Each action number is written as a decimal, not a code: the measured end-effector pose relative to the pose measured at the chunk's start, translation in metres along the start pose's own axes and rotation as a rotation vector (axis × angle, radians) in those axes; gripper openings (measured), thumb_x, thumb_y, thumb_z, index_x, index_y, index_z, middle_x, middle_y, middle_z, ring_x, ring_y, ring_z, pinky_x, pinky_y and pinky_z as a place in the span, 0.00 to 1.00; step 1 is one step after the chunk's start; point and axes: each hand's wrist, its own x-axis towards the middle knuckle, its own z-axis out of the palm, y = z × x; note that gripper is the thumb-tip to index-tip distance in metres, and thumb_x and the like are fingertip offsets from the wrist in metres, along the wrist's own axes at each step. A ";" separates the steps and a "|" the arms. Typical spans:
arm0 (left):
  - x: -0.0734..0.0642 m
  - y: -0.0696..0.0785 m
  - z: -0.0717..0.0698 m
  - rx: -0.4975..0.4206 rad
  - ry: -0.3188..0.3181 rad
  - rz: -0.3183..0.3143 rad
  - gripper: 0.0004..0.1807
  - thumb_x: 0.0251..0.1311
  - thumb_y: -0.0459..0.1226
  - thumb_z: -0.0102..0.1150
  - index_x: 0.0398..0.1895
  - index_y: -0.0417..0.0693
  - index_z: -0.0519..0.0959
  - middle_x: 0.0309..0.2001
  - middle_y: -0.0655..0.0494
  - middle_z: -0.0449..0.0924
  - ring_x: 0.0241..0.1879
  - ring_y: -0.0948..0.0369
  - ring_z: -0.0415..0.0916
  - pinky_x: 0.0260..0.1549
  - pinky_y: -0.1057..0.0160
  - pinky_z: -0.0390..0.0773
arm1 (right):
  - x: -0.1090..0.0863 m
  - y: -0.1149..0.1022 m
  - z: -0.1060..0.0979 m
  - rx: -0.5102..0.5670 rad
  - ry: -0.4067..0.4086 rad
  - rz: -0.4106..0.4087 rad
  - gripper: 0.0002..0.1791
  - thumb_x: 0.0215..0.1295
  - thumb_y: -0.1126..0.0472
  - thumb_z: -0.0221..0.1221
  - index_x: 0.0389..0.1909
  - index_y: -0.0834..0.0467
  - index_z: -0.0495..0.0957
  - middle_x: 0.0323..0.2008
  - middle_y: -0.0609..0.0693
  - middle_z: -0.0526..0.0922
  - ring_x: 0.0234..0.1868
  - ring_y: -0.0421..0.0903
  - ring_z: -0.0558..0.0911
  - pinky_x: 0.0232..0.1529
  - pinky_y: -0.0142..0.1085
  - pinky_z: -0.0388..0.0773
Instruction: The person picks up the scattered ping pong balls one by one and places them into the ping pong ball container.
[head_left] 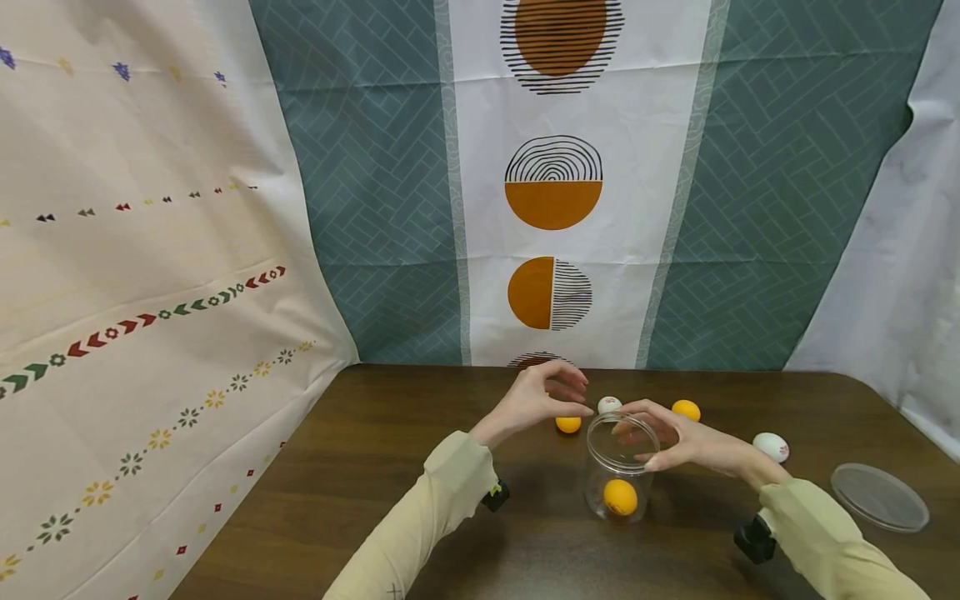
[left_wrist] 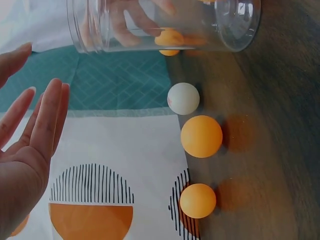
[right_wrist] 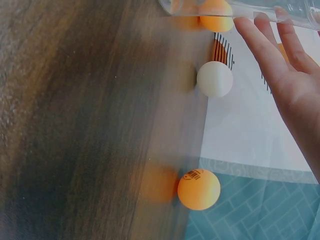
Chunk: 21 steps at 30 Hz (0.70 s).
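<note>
A clear round jar [head_left: 617,467] stands uncapped on the table with an orange ping-pong ball [head_left: 620,497] at its bottom. My right hand [head_left: 678,437] grips it near the rim, thumb on the near side and fingers around the far side. Left of the jar, my left hand [head_left: 536,398] hovers with fingers apart, holding nothing. Behind the jar lies a white ball [head_left: 609,405], and an orange ball [head_left: 567,424] rests below the left fingertips. In the left wrist view another orange ball [left_wrist: 198,201] shows; the left hand mostly hides it from the head view.
To the right of the jar are an orange ball [head_left: 686,409] and a white ball [head_left: 771,447]. A translucent round lid [head_left: 879,497] lies flat near the right side of the dark wooden table [head_left: 360,483]. Patterned cloths [head_left: 375,183] hang behind and beside it.
</note>
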 end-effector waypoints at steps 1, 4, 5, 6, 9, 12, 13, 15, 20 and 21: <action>0.001 -0.006 0.000 0.001 0.007 -0.002 0.17 0.45 0.31 0.69 0.40 0.47 0.76 0.38 0.50 0.78 0.36 0.57 0.78 0.35 0.64 0.74 | 0.000 0.000 0.000 0.002 -0.002 -0.003 0.35 0.59 0.71 0.53 0.65 0.63 0.48 0.60 0.64 0.59 0.58 0.66 0.59 0.51 0.55 0.62; 0.003 -0.014 -0.002 0.012 0.026 0.001 0.17 0.45 0.33 0.69 0.39 0.48 0.77 0.38 0.52 0.78 0.36 0.57 0.77 0.36 0.63 0.74 | 0.000 -0.001 0.001 0.016 0.001 0.001 0.35 0.59 0.71 0.53 0.65 0.63 0.48 0.59 0.65 0.58 0.58 0.67 0.58 0.51 0.55 0.62; 0.003 -0.015 -0.002 0.017 0.032 0.000 0.17 0.44 0.34 0.70 0.39 0.49 0.77 0.38 0.53 0.78 0.36 0.57 0.77 0.36 0.63 0.74 | 0.000 0.000 0.001 0.023 0.003 0.007 0.35 0.59 0.71 0.53 0.65 0.63 0.48 0.59 0.65 0.58 0.58 0.67 0.58 0.51 0.56 0.62; 0.002 -0.017 -0.003 0.017 0.042 -0.003 0.16 0.44 0.34 0.70 0.39 0.50 0.77 0.38 0.54 0.78 0.36 0.58 0.77 0.36 0.63 0.74 | 0.000 0.000 0.001 0.028 0.005 0.011 0.35 0.59 0.71 0.53 0.65 0.63 0.48 0.59 0.65 0.58 0.58 0.67 0.58 0.51 0.56 0.62; 0.000 -0.019 -0.005 0.004 0.073 -0.017 0.16 0.44 0.33 0.70 0.38 0.49 0.77 0.38 0.53 0.78 0.35 0.59 0.77 0.35 0.63 0.75 | 0.000 0.001 0.001 0.038 0.012 0.025 0.35 0.59 0.71 0.53 0.65 0.62 0.49 0.59 0.67 0.57 0.59 0.65 0.59 0.50 0.55 0.63; -0.005 -0.013 -0.007 -0.019 0.094 -0.027 0.16 0.45 0.31 0.69 0.39 0.46 0.77 0.39 0.49 0.78 0.35 0.58 0.77 0.34 0.63 0.75 | 0.000 0.001 0.001 0.039 0.013 0.025 0.35 0.59 0.71 0.53 0.65 0.63 0.49 0.59 0.71 0.55 0.59 0.64 0.59 0.50 0.54 0.64; -0.007 -0.011 -0.007 -0.023 0.099 -0.027 0.16 0.45 0.31 0.68 0.39 0.44 0.77 0.39 0.47 0.77 0.35 0.57 0.77 0.34 0.63 0.75 | 0.000 0.001 0.001 0.037 0.013 0.022 0.35 0.59 0.72 0.53 0.65 0.63 0.49 0.59 0.72 0.55 0.59 0.64 0.59 0.50 0.54 0.64; -0.009 -0.007 -0.008 -0.025 0.113 -0.021 0.16 0.45 0.30 0.68 0.39 0.41 0.77 0.39 0.43 0.77 0.35 0.55 0.77 0.33 0.62 0.75 | 0.000 0.001 0.001 0.038 0.012 0.022 0.35 0.59 0.72 0.53 0.65 0.63 0.49 0.59 0.72 0.54 0.59 0.64 0.60 0.50 0.53 0.64; -0.008 -0.022 -0.011 -0.026 0.156 -0.045 0.15 0.45 0.31 0.68 0.38 0.43 0.77 0.39 0.43 0.77 0.36 0.54 0.77 0.33 0.62 0.75 | 0.000 0.001 0.001 0.040 0.008 0.017 0.34 0.59 0.72 0.53 0.65 0.63 0.49 0.58 0.73 0.54 0.59 0.66 0.58 0.50 0.54 0.64; -0.007 -0.027 -0.011 -0.028 0.164 -0.051 0.15 0.45 0.31 0.69 0.38 0.44 0.77 0.39 0.43 0.77 0.36 0.54 0.77 0.33 0.62 0.75 | 0.000 0.001 0.001 0.040 0.008 0.016 0.34 0.59 0.72 0.53 0.65 0.63 0.49 0.58 0.73 0.54 0.59 0.66 0.58 0.50 0.54 0.64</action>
